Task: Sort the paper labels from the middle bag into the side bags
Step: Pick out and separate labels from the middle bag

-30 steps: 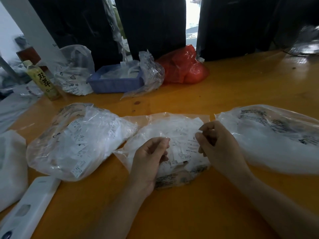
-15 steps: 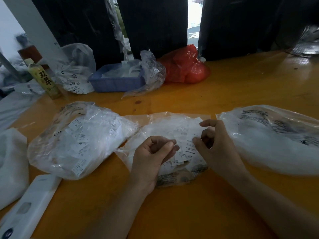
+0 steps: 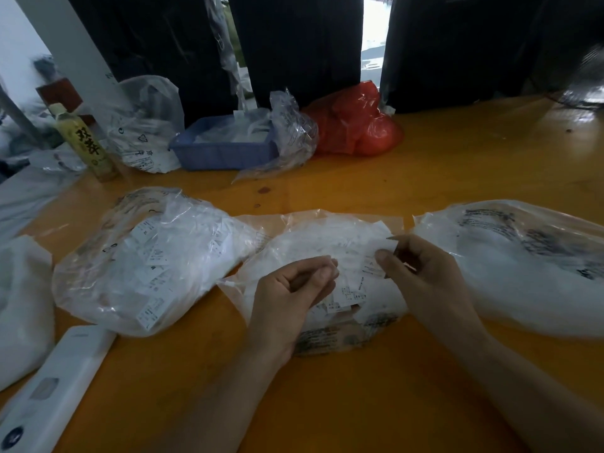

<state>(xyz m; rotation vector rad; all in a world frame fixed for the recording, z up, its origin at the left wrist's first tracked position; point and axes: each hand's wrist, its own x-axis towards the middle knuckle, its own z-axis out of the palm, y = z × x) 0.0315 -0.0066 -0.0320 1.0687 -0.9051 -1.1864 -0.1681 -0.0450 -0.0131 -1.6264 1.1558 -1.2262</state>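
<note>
Head view: middle bag (image 3: 313,253) of labels (image 3: 349,295) at table (image 3: 359,403) centre. Left hand (image 3: 287,299) curled, contents unclear; right hand (image 3: 425,279) pinches one label (image 3: 380,253). Right bag (image 3: 523,266) at 3 o'clock, nearer that hand; left bag (image 3: 147,256) at 9.

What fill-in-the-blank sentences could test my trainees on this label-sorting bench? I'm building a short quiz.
1. Both hands work over the ____ clear plastic bag of paper labels.
2. The right hand pinches a small white paper ____.
3. The shallow plastic tray at the back of the orange table is ____ in colour.
4. The crumpled plastic bag right of that tray is ____.

Missing words: middle; label; blue; red
</note>
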